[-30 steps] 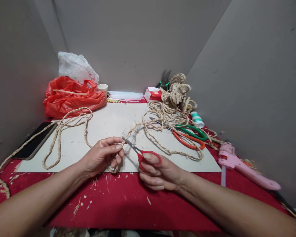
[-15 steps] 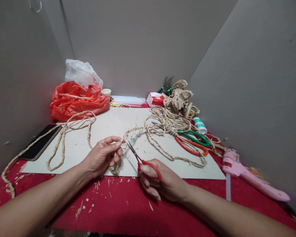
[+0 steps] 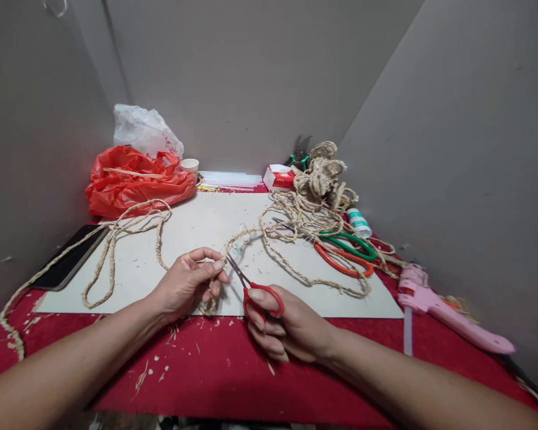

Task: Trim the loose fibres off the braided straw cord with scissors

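A braided straw rope (image 3: 243, 233) runs across the pale board (image 3: 197, 221), and my left hand (image 3: 192, 278) pinches it between thumb and fingers near the board's front edge. My right hand (image 3: 282, 319) is closed around the red handles of small scissors (image 3: 262, 298). The blade tips meet the rope just right of my left fingertips; whether they cut into it I cannot tell. Slack rope (image 3: 112, 263) loops over the board to the left and hangs toward the table's left edge. A short piece droops below my left hand.
Behind on the right lie a tangled rope heap (image 3: 325, 179), larger scissors with green and orange handles (image 3: 347, 254) and a white-green bottle (image 3: 358, 223). A pink glue gun (image 3: 452, 316) rests far right. Left are a phone (image 3: 67, 257) and a red plastic bag (image 3: 138, 185).
My right hand has brought the scissors left and up, so their blades now reach the rope beside my left fingers. The left hand keeps its pinch. The view has shifted slightly.
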Motion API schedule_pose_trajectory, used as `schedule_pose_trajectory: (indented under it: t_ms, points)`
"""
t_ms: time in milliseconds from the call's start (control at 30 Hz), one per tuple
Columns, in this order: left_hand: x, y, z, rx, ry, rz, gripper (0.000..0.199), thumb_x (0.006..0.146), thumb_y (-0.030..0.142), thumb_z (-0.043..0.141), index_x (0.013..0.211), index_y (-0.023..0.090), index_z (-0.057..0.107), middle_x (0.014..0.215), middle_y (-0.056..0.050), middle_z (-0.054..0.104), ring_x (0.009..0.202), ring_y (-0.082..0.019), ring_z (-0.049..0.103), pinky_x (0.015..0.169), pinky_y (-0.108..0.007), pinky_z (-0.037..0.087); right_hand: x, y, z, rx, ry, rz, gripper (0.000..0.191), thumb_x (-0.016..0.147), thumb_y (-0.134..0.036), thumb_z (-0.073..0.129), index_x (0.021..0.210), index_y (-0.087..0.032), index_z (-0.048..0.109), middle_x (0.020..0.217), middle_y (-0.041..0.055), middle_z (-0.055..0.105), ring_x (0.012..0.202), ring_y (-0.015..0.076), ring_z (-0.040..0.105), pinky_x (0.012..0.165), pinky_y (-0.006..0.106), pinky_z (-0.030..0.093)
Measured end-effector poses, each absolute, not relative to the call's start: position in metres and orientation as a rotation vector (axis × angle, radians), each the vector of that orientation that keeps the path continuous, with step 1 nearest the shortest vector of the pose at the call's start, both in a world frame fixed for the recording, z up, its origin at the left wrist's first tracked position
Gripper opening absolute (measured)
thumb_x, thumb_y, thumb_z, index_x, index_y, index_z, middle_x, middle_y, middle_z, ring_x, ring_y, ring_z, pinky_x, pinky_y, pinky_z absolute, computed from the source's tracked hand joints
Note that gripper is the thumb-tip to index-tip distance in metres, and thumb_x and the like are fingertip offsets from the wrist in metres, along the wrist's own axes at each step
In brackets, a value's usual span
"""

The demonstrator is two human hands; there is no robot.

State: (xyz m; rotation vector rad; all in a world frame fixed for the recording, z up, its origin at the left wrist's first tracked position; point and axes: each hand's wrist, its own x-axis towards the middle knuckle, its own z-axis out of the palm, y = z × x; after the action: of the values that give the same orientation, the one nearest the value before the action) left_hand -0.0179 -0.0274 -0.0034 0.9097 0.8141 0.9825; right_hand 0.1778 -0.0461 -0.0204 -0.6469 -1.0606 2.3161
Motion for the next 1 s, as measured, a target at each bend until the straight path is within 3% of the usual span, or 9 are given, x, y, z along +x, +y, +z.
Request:
schedule_pose_trajectory:
  t_ms: [400, 600, 767, 1000]
  points:
    - [-0.0182, -0.0297, 0.0010, 0.930, 0.843, 0.899, 0.019, 0.078, 0.026, 0.069, 0.071, 0.013, 0.058, 0.060, 0.001, 0.062, 0.036, -0.001, 0.042, 0.035, -0.013, 0.027, 0.1813, -0.0432, -0.0129, -0.679, -0.985, 2.330, 0.046, 0.076, -0.045, 0.067, 0.049, -0.018, 0.042, 0.033, -0.0108, 0.027, 0.027, 0.0046, 0.028, 0.028, 0.015, 0.028]
    - [-0.0177, -0.0288, 0.0000, 0.939, 0.862, 0.893, 0.017, 0.079, 0.027, 0.067, 0.074, 0.014, 0.058, 0.061, 0.001, 0.062, 0.037, -0.002, 0.042, 0.035, -0.013, 0.027, 0.1821, -0.0436, -0.0119, -0.746, -1.058, 2.277, 0.050, 0.075, -0.047, 0.068, 0.049, -0.019, 0.035, 0.033, -0.0091, 0.034, 0.027, 0.0035, 0.028, 0.029, 0.015, 0.026]
    - [-0.0176, -0.0281, -0.0014, 0.914, 0.852, 0.935, 0.016, 0.078, 0.028, 0.069, 0.085, 0.017, 0.059, 0.063, 0.002, 0.063, 0.037, -0.003, 0.044, 0.035, -0.013, 0.028, 0.1811, -0.0458, -0.0130, -0.802, -1.097, 2.225, 0.051, 0.074, -0.050, 0.067, 0.050, -0.019, 0.036, 0.032, -0.0081, 0.037, 0.027, 0.0031, 0.027, 0.030, 0.015, 0.027]
    - [-0.0173, -0.0276, 0.0009, 0.917, 0.861, 0.974, 0.017, 0.078, 0.028, 0.069, 0.083, 0.016, 0.058, 0.067, 0.003, 0.064, 0.035, -0.002, 0.044, 0.034, -0.013, 0.028, 0.1794, -0.0487, -0.0119, -0.893, -1.153, 2.136, 0.050, 0.072, -0.051, 0.070, 0.048, -0.018, 0.040, 0.031, -0.0081, 0.038, 0.026, 0.0028, 0.027, 0.030, 0.015, 0.027]
